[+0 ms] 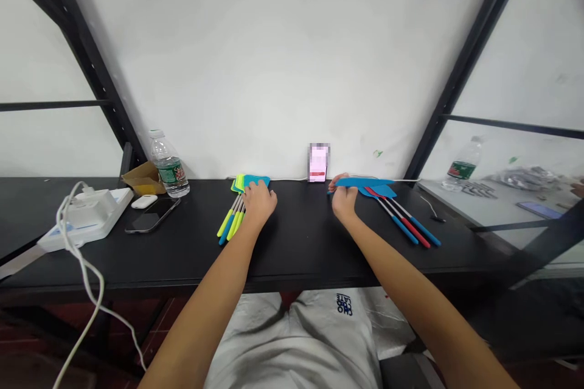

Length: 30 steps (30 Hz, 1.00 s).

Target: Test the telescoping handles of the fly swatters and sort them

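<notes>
Fly swatters [401,221] sit in two bunches on a black desk [301,255]. The left hand [259,203] lies palm down over the heads of the lime and blue swatters [232,224], its fingertips hidden, so whether it grips them cannot be told. The right hand [344,200] is curled closed around a blue swatter [365,182] held flat near the desk's back edge, just beside the red- and blue-handled swatters [406,224]. Between the hands, an upright phone [318,162] with a blurred screen stands against the wall [274,60]. Farther left lie a water bottle [168,167], a dark smartphone [152,215] and a white power strip [86,218].
</notes>
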Each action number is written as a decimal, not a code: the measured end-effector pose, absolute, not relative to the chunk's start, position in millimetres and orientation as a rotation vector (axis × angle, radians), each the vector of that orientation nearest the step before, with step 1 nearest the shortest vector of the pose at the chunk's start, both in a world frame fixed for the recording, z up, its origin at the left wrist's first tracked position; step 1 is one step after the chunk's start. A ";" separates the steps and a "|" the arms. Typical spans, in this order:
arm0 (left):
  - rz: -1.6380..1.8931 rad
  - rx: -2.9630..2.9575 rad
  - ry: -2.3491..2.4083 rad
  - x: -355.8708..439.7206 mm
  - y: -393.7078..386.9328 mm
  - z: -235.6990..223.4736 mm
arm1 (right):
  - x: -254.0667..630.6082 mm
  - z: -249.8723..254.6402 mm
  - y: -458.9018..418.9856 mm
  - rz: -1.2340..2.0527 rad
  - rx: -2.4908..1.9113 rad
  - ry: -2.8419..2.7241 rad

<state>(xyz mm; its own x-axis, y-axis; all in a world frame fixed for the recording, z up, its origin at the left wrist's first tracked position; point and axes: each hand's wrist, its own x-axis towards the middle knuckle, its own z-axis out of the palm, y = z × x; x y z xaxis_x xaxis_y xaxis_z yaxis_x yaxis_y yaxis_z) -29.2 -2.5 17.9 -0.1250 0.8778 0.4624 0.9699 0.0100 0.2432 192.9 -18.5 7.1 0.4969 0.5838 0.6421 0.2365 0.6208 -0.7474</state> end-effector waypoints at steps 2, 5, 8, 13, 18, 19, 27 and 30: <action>-0.761 -1.956 -2.106 -28.9 -3.6 19.8 | 201.6 12.1 -12.2 0.365 -0.923 -0.829; -0.796 -1.949 -2.108 -29.2 -6.7 25.9 | 221.4 20.6 -6.2 0.466 -0.944 -0.624; -0.840 -1.910 -2.118 -40.2 -10.3 34.1 | 244.3 25.2 -2.7 0.555 -0.929 -0.495; -0.797 -1.772 -2.119 -113.2 -14.0 36.8 | 266.5 23.5 1.2 0.642 -0.934 -0.390; -0.787 -1.547 -2.136 -208.7 -17.6 19.8 | 264.7 21.5 1.5 0.668 -0.931 -0.394; -0.779 -1.523 -2.186 -220.3 -17.9 16.5 | 264.2 21.3 1.6 0.675 -0.932 -0.394; -0.882 -1.474 -2.313 -222.7 -26.7 13.8 | 266.5 18.4 2.9 0.684 -0.970 -0.410; -0.858 -1.479 -2.331 -217.5 -29.6 17.1 | 264.5 20.9 0.5 0.703 -0.966 -0.370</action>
<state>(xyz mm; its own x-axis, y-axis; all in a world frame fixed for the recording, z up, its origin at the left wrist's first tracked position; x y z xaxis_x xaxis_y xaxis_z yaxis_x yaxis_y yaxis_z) -217.5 -29.6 17.1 -0.4533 0.7384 0.4992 0.8859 0.3114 0.3438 264.5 0.5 20.9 0.7234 0.6902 -0.0164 -0.3768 0.3747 -0.8471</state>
